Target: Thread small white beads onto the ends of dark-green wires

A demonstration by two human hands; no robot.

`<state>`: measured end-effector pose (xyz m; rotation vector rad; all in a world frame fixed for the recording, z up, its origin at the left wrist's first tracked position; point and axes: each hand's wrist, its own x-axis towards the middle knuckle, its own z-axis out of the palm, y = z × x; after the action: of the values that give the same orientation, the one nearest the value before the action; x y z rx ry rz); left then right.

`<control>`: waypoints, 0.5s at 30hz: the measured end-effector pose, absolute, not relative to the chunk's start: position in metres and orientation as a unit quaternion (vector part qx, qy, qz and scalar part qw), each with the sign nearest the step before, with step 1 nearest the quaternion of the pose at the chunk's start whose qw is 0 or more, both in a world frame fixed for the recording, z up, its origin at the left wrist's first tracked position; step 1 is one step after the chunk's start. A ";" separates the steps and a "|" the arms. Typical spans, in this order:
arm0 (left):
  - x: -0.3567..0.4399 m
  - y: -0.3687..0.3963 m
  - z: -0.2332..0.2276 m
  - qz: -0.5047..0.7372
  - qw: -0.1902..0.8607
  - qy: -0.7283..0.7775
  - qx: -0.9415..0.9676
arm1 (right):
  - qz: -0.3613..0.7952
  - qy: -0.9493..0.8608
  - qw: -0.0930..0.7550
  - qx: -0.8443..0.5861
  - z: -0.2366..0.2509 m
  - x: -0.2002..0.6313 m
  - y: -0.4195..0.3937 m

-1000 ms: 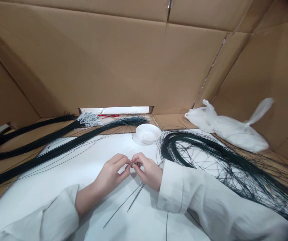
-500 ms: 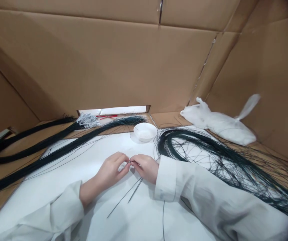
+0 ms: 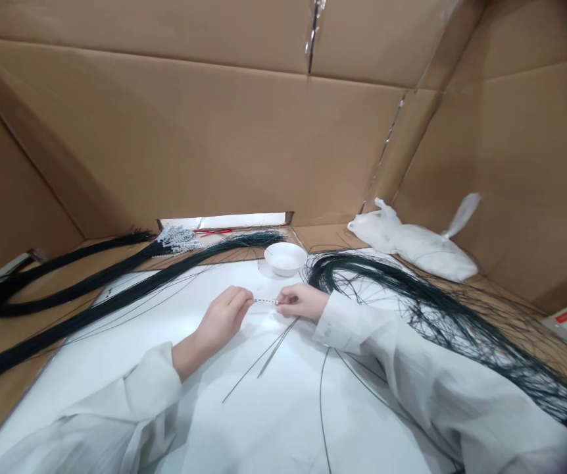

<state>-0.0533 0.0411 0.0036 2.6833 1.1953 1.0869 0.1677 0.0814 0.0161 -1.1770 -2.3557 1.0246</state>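
Left hand [image 3: 221, 319] and right hand [image 3: 299, 302] rest low on the tabletop [image 3: 130, 342]; fingers of each pinch one end of a beaded wire [image 3: 266, 301] stretched between them.

Brown cardboard walls [image 3: 214, 138] enclose a white tabletop [image 3: 130, 342], evenly lit.

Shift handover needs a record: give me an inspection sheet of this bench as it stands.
Surface: white sheet on cardboard.
Job's things: short beaded strand stretched between both hands; loose dark wires below.
Clutter: white bowl, white plastic bag, beaded wire bundle.
Hands: left hand and right hand pinch the strand's ends.
Cables: dark wire bundles, tangled wire heap.
Surroundings: cardboard walls.
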 end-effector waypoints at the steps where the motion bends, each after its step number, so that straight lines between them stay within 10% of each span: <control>1: -0.054 0.041 0.004 0.346 0.002 0.382 0.857 | 0.364 -0.820 0.159 -0.412 0.016 0.171 0.081; 15: -0.053 0.047 0.001 0.349 0.003 0.367 0.862 | 0.343 -0.817 0.284 -0.367 0.006 0.166 0.059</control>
<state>-0.0527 0.0473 0.0007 2.7035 1.1522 1.0945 0.1656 0.0595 0.0057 -0.9809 -2.1846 0.9185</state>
